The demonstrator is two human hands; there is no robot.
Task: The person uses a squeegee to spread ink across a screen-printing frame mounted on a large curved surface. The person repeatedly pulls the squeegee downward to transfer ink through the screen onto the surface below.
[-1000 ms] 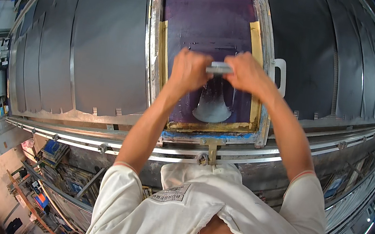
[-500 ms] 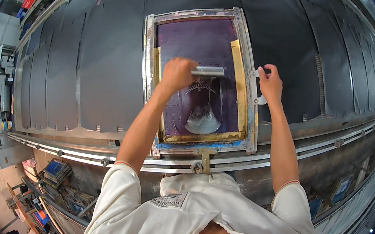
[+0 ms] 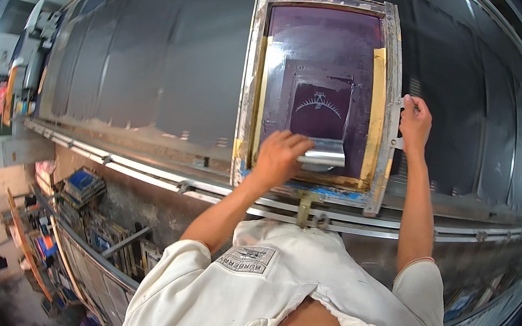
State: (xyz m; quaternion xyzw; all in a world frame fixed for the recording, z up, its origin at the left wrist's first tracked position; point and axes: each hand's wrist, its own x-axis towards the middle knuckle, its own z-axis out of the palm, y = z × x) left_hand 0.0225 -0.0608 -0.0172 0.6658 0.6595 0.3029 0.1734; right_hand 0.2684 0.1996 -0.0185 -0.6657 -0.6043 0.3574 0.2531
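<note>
A screen-printing frame [image 3: 376,177] lies on the long table in front of me, its purple mesh [image 3: 322,37] edged with yellowish tape [image 3: 377,105]. A pale arc-shaped design [image 3: 319,106] shows in a dark rectangle on the mesh. My left hand [image 3: 281,159] is closed round one end of a silvery metal squeegee [image 3: 327,155], which rests at the near end of the mesh. Some pale, glossy ink partly shows beside the blade. At the frame's right side, my right hand [image 3: 414,124] has its fingers curled on a metal handle [image 3: 398,143].
Dark sheets [image 3: 208,59] cover the table on both sides of the frame. A metal rail [image 3: 142,171] runs along the near edge, where a bracket [image 3: 304,209] from the frame meets it. Stacked frames [image 3: 83,185] stand at lower left.
The squeegee has come toward me from mid-mesh to the near end, with my left hand on it. The view has shifted; the frame and right hand appear farther right.
</note>
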